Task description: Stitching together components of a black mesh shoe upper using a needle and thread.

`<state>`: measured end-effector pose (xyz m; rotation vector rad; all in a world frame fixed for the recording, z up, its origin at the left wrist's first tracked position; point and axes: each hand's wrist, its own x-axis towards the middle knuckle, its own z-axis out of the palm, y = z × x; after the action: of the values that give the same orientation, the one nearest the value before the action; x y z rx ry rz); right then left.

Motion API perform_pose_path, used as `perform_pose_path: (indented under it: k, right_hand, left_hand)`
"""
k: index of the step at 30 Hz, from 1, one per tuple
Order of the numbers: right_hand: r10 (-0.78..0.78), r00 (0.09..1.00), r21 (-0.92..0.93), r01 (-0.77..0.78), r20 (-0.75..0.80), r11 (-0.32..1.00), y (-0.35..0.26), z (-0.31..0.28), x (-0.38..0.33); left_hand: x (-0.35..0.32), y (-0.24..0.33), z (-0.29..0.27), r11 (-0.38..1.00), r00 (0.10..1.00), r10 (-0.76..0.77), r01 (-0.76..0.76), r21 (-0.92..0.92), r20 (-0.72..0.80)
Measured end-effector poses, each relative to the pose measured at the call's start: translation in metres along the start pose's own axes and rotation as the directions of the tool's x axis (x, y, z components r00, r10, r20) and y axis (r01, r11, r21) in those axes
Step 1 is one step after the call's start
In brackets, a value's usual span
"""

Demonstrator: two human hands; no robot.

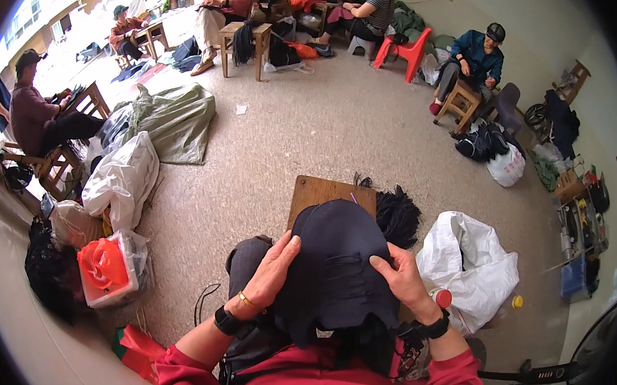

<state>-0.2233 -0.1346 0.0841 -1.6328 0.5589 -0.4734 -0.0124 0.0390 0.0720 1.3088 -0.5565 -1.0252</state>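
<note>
A dark navy cloth piece is spread over my lap, with a rounded far edge, several short gathered ridges across its middle and a ragged near edge. My left hand grips its left side, fingers along the edge. On the right side my right hand pinches it, thumb on top and the other fingers partly hidden. Just beyond the cloth stands a brown wooden stool, partly covered by it. Black stringy fringe hangs at the stool's right side.
A white sack lies to my right, near a red-lidded bottle and a yellow cap. At left stand a white bin with a red bag and a pale sack. Several people sit working farther off, one beside a red chair.
</note>
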Motion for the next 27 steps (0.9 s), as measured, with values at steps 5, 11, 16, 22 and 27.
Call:
perform_pose_path:
  k: [5, 11, 16, 22, 27]
  right_hand:
    - [-0.063, 0.996, -0.128, 0.055, -0.057, 0.99, -0.005, 0.009, -0.001]
    - [-0.225, 0.971, -0.454, 0.166, -0.078, 0.876, -0.006, 0.012, -0.001]
    - [-0.285, 0.959, -0.54, 0.238, -0.003, 0.807, -0.009, 0.014, 0.003]
    - [-0.266, 0.964, -0.565, 0.208, -0.02, 0.799, -0.011, 0.015, 0.003]
    - [-0.318, 0.936, -0.455, 0.219, -0.153, 0.863, -0.01, 0.011, 0.005]
  left_hand:
    - [0.0, -0.006, -0.003, 1.0, 0.997, 0.016, -0.018, 0.019, 0.069]
    - [-0.001, 0.007, 0.003, 0.998, 0.987, 0.039, -0.032, -0.05, 0.153]
    - [-0.003, 0.011, 0.002, 1.0, 0.992, 0.023, -0.023, -0.008, 0.125]
    - [-0.004, 0.006, -0.002, 0.999, 0.991, -0.021, 0.016, 0.036, 0.134]
    - [-0.012, 0.012, -0.004, 0.999, 0.985, -0.033, 0.037, -0.022, 0.171]
